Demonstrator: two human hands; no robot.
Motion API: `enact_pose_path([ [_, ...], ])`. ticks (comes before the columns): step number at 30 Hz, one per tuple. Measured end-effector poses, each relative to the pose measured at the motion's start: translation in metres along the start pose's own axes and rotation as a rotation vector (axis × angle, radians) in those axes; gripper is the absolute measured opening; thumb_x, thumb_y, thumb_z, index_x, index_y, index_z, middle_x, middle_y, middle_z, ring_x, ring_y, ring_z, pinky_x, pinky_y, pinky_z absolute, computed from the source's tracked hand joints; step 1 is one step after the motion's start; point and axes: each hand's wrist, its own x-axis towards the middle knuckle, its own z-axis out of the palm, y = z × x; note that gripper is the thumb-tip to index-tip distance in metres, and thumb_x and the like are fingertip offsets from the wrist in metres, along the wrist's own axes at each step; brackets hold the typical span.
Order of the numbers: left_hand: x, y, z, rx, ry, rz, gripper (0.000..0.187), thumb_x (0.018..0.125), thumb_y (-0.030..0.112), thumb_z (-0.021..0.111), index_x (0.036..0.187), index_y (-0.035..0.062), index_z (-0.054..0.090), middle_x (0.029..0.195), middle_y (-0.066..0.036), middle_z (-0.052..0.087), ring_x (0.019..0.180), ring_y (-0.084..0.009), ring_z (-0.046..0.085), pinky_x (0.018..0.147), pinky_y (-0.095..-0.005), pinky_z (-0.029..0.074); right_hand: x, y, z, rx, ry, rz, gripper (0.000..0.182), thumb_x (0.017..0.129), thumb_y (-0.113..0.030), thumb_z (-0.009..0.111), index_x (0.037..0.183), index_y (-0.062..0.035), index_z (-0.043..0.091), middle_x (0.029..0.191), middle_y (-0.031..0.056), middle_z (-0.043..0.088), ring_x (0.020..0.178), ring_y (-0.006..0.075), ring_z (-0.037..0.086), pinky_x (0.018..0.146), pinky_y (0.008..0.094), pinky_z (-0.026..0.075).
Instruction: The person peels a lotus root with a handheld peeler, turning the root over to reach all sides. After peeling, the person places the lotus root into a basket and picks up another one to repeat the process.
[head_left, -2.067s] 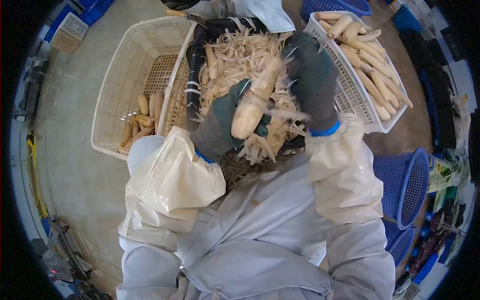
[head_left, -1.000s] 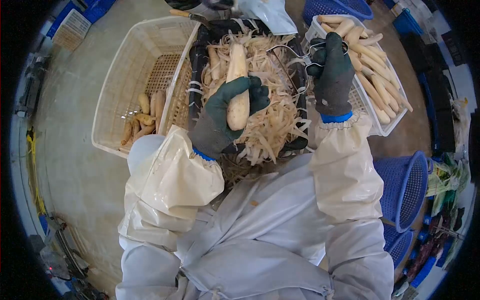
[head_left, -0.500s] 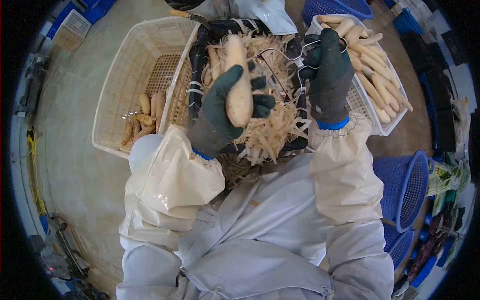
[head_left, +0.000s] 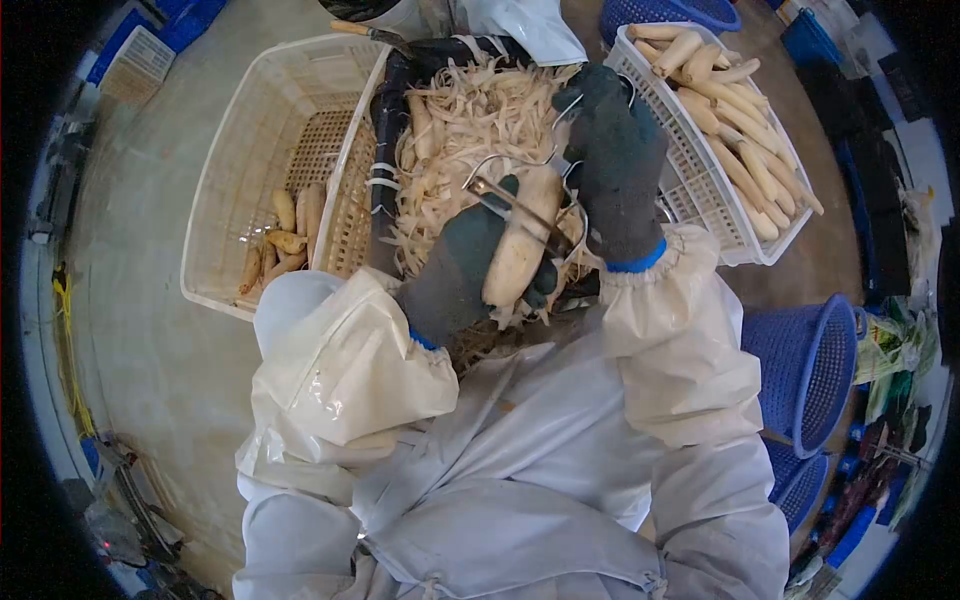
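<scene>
In gloves, my left hand is wrapped around a thick, pale root that looks like a lotus root, tilted over the heap of shavings. My right hand grips the wire handle of a wide metal peeler. The peeler's blade bar lies across the middle of the lotus root and appears to touch it. Part of my left fingers is hidden behind the root. Beneath both hands, a black-lined bin holds many long peel strips and another root at its left side.
A cream plastic crate at left holds several brownish roots. At right, a white basket is piled with pale peeled roots. Blue mesh baskets stand at lower right. A wooden-handled tool rests on the bin's back corner.
My left hand has lowered the root toward me and tilted it. My right hand has moved left and down, bringing the peeler from beside the root onto it.
</scene>
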Motion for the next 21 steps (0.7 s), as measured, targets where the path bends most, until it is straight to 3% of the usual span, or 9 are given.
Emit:
enact_pose_path([
  [2,-0.013,-0.001,0.013,0.947,0.171,0.358,0.037,0.099,0.035,0.046,0.109,0.0019,0.057,0.081,-0.014,0.065,0.061,-0.0201,0.063,0.052,-0.0324,0.051,0.014,0.039,-0.006,-0.429,0.122,-0.283,0.024,0.080,-0.013,0.064,0.102,-0.0054,0.060,0.074,0.0105,0.060,0.063,0.0218,0.059,0.055,0.0330,0.046],
  [4,-0.012,0.009,0.022,0.732,0.164,0.247,0.031,0.099,0.028,0.046,0.113,0.0025,0.055,0.082,-0.012,0.064,0.059,-0.0160,0.061,0.053,-0.0293,0.050,0.031,0.062,-0.024,-0.211,0.145,0.038,0.027,0.078,-0.013,0.064,0.103,-0.0037,0.058,0.075,0.0119,0.063,0.064,0.0272,0.062,0.056,0.0360,0.048],
  [6,-0.012,0.017,0.016,0.951,-0.016,0.075,0.022,0.093,0.021,0.057,0.108,0.0045,0.053,0.087,-0.009,0.065,0.068,-0.0176,0.065,0.056,-0.0310,0.053,0.050,0.097,-0.053,-1.112,0.378,-0.563,0.026,0.079,-0.015,0.065,0.100,-0.0019,0.057,0.072,0.0118,0.062,0.063,0.0264,0.063,0.057,0.0342,0.049],
  [12,-0.002,0.012,0.011,0.173,0.315,-0.022,0.049,0.099,0.048,0.040,0.116,0.0044,0.056,0.084,-0.012,0.066,0.061,-0.0220,0.064,0.050,-0.0317,0.053,0.035,0.031,-0.049,-0.379,0.088,-0.517,0.018,0.081,-0.007,0.063,0.098,-0.0026,0.057,0.070,0.0098,0.061,0.061,0.0200,0.062,0.055,0.0297,0.048],
  [14,0.001,0.005,-0.006,0.179,0.306,-0.009,0.050,0.099,0.047,0.040,0.112,0.0031,0.058,0.085,-0.012,0.066,0.060,-0.0221,0.064,0.051,-0.0321,0.054,0.019,0.002,-0.030,-0.928,0.044,-0.549,0.020,0.084,-0.010,0.063,0.101,-0.0015,0.057,0.070,0.0067,0.060,0.061,0.0147,0.060,0.056,0.0292,0.048],
  [15,0.002,-0.005,-0.027,0.673,0.189,0.251,0.049,0.099,0.047,0.041,0.110,0.0029,0.058,0.084,-0.012,0.066,0.060,-0.0220,0.064,0.050,-0.0319,0.054,0.011,0.008,-0.013,-0.132,0.026,0.002,0.021,0.087,-0.016,0.059,0.102,-0.0010,0.059,0.072,0.0089,0.061,0.061,0.0179,0.060,0.056,0.0334,0.048],
  [17,0.000,-0.005,-0.027,1.161,0.050,0.516,0.048,0.099,0.047,0.041,0.108,0.0027,0.059,0.083,-0.011,0.066,0.059,-0.0218,0.063,0.049,-0.0318,0.053,0.018,0.049,-0.009,-0.418,0.151,-0.328,0.027,0.092,-0.027,0.053,0.096,-0.0018,0.061,0.069,0.0090,0.058,0.060,0.0180,0.058,0.053,0.0320,0.045],
  [19,-0.008,0.006,0.004,0.970,0.214,0.186,0.042,0.099,0.041,0.043,0.108,0.0029,0.057,0.081,-0.011,0.064,0.059,-0.0213,0.063,0.048,-0.0331,0.053,0.038,0.070,-0.030,-0.685,0.264,-0.463,0.030,0.093,-0.030,0.051,0.092,-0.0019,0.062,0.068,0.0087,0.056,0.060,0.0168,0.057,0.052,0.0302,0.044],
  [21,-0.003,0.005,0.001,0.664,0.292,0.119,0.039,0.098,0.039,0.046,0.108,0.0031,0.057,0.080,-0.010,0.064,0.060,-0.0206,0.063,0.048,-0.0327,0.052,0.053,0.068,-0.052,-0.202,0.423,0.131,0.034,0.094,-0.035,0.051,0.088,-0.0028,0.062,0.066,0.0051,0.055,0.059,0.0127,0.056,0.050,0.0271,0.042],
])
